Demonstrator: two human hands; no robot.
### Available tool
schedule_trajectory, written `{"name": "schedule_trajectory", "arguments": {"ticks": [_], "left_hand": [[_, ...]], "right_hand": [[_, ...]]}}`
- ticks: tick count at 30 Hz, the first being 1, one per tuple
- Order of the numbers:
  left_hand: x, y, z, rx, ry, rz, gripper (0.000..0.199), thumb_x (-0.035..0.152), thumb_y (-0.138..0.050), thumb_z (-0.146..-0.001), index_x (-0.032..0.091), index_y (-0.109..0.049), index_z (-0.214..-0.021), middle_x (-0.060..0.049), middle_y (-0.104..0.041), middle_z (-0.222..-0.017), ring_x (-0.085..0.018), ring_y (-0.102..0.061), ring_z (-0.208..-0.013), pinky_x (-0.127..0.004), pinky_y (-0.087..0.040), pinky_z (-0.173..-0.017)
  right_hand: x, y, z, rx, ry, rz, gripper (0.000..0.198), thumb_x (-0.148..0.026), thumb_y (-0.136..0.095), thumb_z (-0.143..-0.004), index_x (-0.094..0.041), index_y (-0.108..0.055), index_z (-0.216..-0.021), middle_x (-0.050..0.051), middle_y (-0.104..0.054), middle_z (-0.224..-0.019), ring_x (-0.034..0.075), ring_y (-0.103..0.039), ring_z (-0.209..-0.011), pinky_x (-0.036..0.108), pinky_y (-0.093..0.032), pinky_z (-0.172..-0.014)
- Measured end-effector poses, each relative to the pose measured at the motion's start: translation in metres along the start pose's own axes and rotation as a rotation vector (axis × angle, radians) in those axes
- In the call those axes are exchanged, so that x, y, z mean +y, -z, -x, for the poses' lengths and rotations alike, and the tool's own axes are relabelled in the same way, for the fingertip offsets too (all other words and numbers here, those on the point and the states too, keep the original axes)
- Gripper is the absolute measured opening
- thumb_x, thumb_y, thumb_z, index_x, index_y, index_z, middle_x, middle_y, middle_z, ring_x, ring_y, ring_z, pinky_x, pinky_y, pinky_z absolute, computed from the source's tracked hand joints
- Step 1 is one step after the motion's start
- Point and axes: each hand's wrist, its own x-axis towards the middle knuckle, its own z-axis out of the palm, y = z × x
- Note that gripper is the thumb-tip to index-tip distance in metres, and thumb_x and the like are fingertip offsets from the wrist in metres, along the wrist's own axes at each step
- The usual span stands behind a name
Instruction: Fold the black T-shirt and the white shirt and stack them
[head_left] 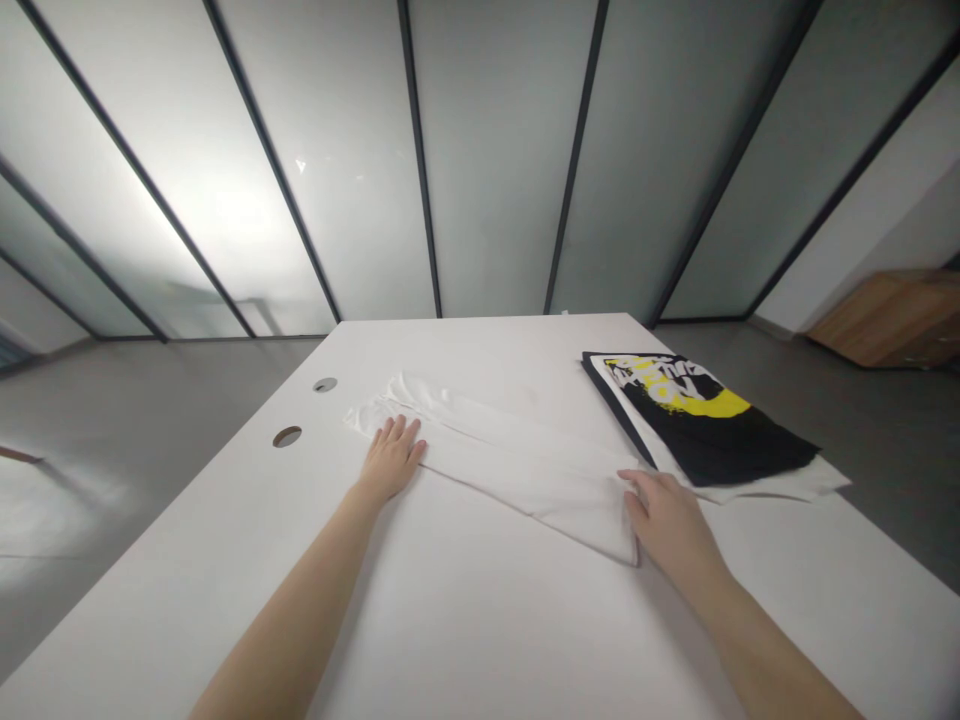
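Observation:
A white garment [517, 455], folded into a long strip, lies slantwise across the white table [465, 630]. Its left end is rumpled, while the right part lies flatter with a straight lower edge. My left hand [392, 458] rests flat on the cloth near the rumpled end, fingers spread. At the other end, my right hand [667, 515] touches the garment's short right edge, with the index finger stretched out and the thumb a little apart from it. The other fingers of that hand are partly hidden.
To the right lies a stack of folded garments, with a black printed one [712, 420] in yellow and white on top. Two round holes, a nearer one [287, 437] and a farther one [325, 384], pierce the table's left side. Frosted glass panels [495, 150] stand behind; a wooden cabinet [892, 315] is far right.

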Motion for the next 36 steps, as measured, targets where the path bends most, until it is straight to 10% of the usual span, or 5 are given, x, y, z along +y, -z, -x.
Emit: {"name": "schedule_trajectory", "arguments": {"ticks": [4,8,18,26,36], "left_hand": [[0.014,0.007,0.002,0.095,-0.022,0.006,0.054,0.046,-0.034,-0.110,0.017,-0.056,-0.151,-0.016,-0.051,-0.160,-0.033,-0.041,-0.153,-0.050,-0.033,-0.125],[0.032,0.006,0.008,0.052,-0.053,-0.006,0.055,0.050,-0.033,-0.110,0.020,-0.058,-0.149,-0.015,-0.054,-0.159,-0.034,-0.046,-0.149,-0.052,-0.035,-0.123],[0.028,0.006,0.005,0.017,0.023,0.012,0.054,0.048,-0.031,-0.110,0.022,-0.057,-0.149,-0.014,-0.052,-0.161,-0.035,-0.044,-0.150,-0.057,-0.035,-0.123],[0.046,0.008,-0.005,0.025,0.121,-0.046,0.056,0.054,-0.031,-0.109,0.019,-0.061,-0.140,-0.022,-0.055,-0.154,-0.040,-0.047,-0.144,-0.060,-0.038,-0.116],[0.072,-0.005,-0.064,-0.048,0.241,-0.070,0.078,0.062,-0.028,-0.105,0.005,-0.049,-0.153,-0.035,-0.041,-0.161,-0.053,-0.037,-0.149,-0.072,-0.029,-0.114]], "right_hand": [[-0.015,-0.010,0.006,0.075,0.229,-0.037,0.041,-0.022,-0.041,-0.098,-0.021,-0.075,-0.122,0.016,-0.068,-0.125,0.033,-0.062,-0.123,0.056,-0.047,-0.109],[-0.042,-0.021,0.020,-0.199,0.403,-0.089,0.042,-0.037,-0.047,-0.106,-0.023,-0.068,-0.140,0.012,-0.063,-0.148,0.033,-0.051,-0.143,0.056,-0.043,-0.118],[-0.092,0.008,0.051,-0.573,0.434,-0.103,0.043,-0.048,-0.049,-0.108,-0.034,-0.066,-0.146,0.008,-0.051,-0.163,0.033,-0.048,-0.148,0.059,-0.041,-0.120],[-0.085,-0.013,0.048,-0.397,0.444,-0.142,0.041,-0.032,-0.056,-0.103,-0.028,-0.069,-0.142,0.008,-0.054,-0.160,0.036,-0.036,-0.156,0.062,-0.038,-0.123],[-0.097,-0.011,0.059,-0.575,0.403,-0.092,0.057,-0.036,-0.055,-0.105,-0.029,-0.048,-0.161,0.009,-0.022,-0.176,0.038,-0.019,-0.162,0.063,-0.028,-0.128]]}}
